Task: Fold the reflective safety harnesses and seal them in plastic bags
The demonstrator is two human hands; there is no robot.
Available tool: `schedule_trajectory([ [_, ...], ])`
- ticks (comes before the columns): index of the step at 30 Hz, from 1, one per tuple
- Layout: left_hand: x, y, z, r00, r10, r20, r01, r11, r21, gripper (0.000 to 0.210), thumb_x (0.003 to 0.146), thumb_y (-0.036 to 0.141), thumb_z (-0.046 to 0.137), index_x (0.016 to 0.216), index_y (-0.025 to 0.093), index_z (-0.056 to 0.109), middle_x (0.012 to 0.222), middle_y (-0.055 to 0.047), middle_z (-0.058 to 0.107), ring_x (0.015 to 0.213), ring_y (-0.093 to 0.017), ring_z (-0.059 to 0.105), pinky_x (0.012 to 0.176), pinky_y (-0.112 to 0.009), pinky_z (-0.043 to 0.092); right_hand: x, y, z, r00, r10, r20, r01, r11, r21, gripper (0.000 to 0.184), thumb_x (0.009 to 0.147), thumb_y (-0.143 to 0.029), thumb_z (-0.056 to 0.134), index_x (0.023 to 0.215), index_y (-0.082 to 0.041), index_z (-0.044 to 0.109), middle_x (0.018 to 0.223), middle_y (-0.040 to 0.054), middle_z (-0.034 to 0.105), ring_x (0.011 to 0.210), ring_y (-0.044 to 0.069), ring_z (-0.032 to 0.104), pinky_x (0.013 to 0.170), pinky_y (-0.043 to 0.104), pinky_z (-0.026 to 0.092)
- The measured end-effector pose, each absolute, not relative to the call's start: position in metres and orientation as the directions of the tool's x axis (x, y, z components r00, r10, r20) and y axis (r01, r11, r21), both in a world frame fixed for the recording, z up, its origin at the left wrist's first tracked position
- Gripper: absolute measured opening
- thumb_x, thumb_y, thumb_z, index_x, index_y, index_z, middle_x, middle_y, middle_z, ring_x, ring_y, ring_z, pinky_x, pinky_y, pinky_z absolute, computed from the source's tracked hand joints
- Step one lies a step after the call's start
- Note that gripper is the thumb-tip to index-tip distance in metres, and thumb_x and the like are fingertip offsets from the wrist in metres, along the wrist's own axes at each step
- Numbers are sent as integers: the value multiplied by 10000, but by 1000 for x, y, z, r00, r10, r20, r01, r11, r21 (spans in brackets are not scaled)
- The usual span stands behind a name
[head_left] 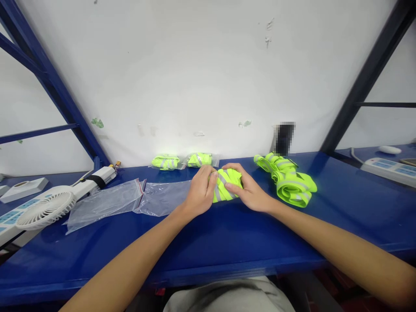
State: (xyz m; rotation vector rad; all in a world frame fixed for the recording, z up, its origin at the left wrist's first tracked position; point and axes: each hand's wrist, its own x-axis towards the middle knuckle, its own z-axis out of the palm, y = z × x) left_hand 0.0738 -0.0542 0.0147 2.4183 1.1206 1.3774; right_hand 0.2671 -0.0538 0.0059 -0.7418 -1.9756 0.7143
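Note:
Between my two hands is a folded bundle of neon-yellow reflective straps (224, 185) with silver-grey stripes, held above the blue table. My left hand (202, 190) is closed around its left end, thumb on top. At the other end, my right hand (245, 187) grips the bundle with its thumb pressed on the front. Clear zip bags (108, 203) lie flat to the left, one reaching close to my left hand. To the right sits a loose roll of the same neon-yellow reflective strap (294, 186), partly uncoiled toward the back.
Two bagged neon-yellow bundles, a left one (165, 162) and a right one (199, 160), rest along the wall. A white handheld fan (47, 208) and a power strip (13, 219) are at left. A blurred-out dark object (284, 138) leans on the wall. Another power strip (390, 169) is far right.

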Motion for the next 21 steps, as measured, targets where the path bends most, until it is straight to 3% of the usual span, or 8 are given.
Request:
schedule_trajectory([
  [5,79,-54,13,306,637,707,567,-719,402,248,1032,319,332,925,182,507,894,-43,549,864,-177,532,821,-319,425,263,-53,3,-340,757,558,236,643,-729,402,928,-436,569,1267,-243,473,1073,44,588,862,198,566,784,332,482],
  [11,81,-52,13,311,639,703,594,-708,381,242,1031,302,324,922,184,505,904,-50,557,876,-183,534,827,-327,434,257,-53,3,-234,747,623,278,665,-693,440,810,-440,717,1161,-232,555,1131,49,619,999,236,580,870,353,483],
  [21,82,-55,12,299,652,696,604,-695,391,241,1026,315,334,935,190,519,899,-48,563,858,-189,547,805,-330,436,253,-54,3,-190,757,625,265,653,-710,299,862,-414,650,1083,-224,583,1006,28,635,873,202,580,806,325,480],
])
